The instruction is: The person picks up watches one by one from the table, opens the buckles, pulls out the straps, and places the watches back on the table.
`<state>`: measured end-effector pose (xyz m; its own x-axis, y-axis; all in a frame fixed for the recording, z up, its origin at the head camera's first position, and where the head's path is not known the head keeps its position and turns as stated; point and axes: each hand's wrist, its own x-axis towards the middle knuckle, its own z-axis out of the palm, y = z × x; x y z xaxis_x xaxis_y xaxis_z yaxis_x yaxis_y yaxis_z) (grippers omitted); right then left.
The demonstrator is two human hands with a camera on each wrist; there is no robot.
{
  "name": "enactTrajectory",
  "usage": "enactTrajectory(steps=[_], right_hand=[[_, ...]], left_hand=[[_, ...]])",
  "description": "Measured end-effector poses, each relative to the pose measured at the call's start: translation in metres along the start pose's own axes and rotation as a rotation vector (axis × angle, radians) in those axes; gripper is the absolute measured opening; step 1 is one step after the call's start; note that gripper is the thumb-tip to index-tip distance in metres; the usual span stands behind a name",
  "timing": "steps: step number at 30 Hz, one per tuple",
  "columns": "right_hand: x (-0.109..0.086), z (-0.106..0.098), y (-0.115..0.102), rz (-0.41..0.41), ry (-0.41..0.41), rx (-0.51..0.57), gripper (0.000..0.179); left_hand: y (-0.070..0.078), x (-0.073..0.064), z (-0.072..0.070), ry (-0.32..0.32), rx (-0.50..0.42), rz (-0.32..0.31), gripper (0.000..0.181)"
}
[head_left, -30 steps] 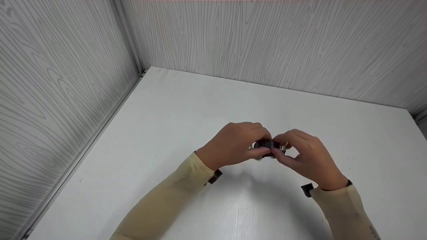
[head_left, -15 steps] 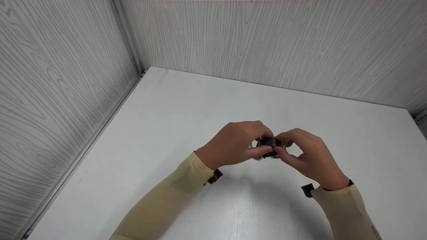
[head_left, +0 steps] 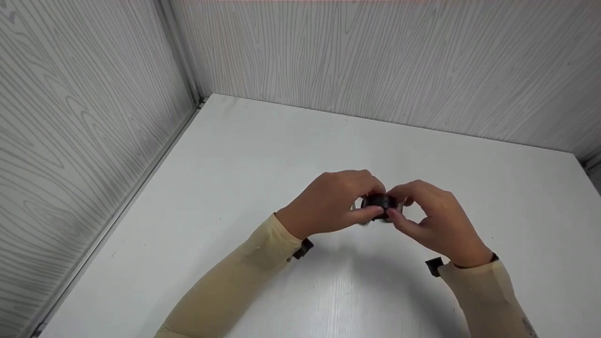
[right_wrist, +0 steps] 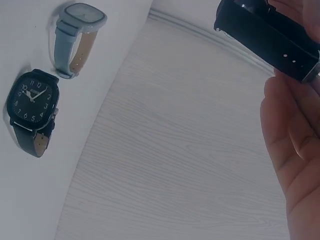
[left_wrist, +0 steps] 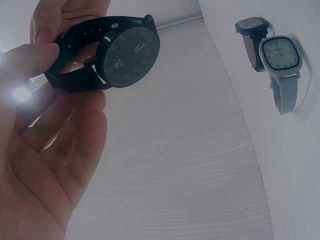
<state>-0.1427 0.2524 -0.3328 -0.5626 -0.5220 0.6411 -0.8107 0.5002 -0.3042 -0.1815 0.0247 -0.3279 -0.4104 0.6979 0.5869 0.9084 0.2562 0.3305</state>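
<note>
Both hands hold a black wristwatch [head_left: 386,202] raised over the white table. In the left wrist view the watch [left_wrist: 131,56] shows a round black dial, and its strap is bent into a loop. My left hand [head_left: 331,202] grips the strap with thumb above and fingers behind. My right hand [head_left: 434,220] pinches the strap from the other side, its thumb near the left thumb. A strap end with small holes shows in the right wrist view, beside the right hand [right_wrist: 300,135]. The fingertips partly cover the strap's join, so I cannot tell whether it is fastened.
On the white table [head_left: 263,141] lie a light blue square wristwatch [left_wrist: 281,54] and a dark square wristwatch [right_wrist: 33,99], close together. In the head view the hands mostly hide that spot. Wood-grain panels [head_left: 328,51] stand at the back and left.
The black wristwatch has shifted slightly to the right and turned a little between the fingers. Both hands keep nearly the same place and grip.
</note>
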Motion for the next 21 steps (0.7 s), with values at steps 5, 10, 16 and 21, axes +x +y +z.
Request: enactTrajectory(steps=[5,10,16,21], right_hand=[[-0.0011,-0.0006,0.0031,0.026,-0.051,-0.085,0.026],[-0.0008,-0.0005,0.0032,0.037,-0.088,-0.138,0.026],[-0.0011,0.0007,0.0041,0.019,-0.103,-0.154,0.025],[-0.002,0.0016,0.0044,0.005,-0.099,-0.161,0.024]], left_hand=[[-0.0011,-0.0012,0.0038,0.016,0.086,0.03,0.015],[-0.0023,-0.0022,0.0056,0.019,0.112,0.046,0.017],[-0.0014,-0.0028,0.0072,0.016,0.117,0.04,0.021],[-0.0004,-0.0031,0.0097,0.017,0.148,0.048,0.025]])
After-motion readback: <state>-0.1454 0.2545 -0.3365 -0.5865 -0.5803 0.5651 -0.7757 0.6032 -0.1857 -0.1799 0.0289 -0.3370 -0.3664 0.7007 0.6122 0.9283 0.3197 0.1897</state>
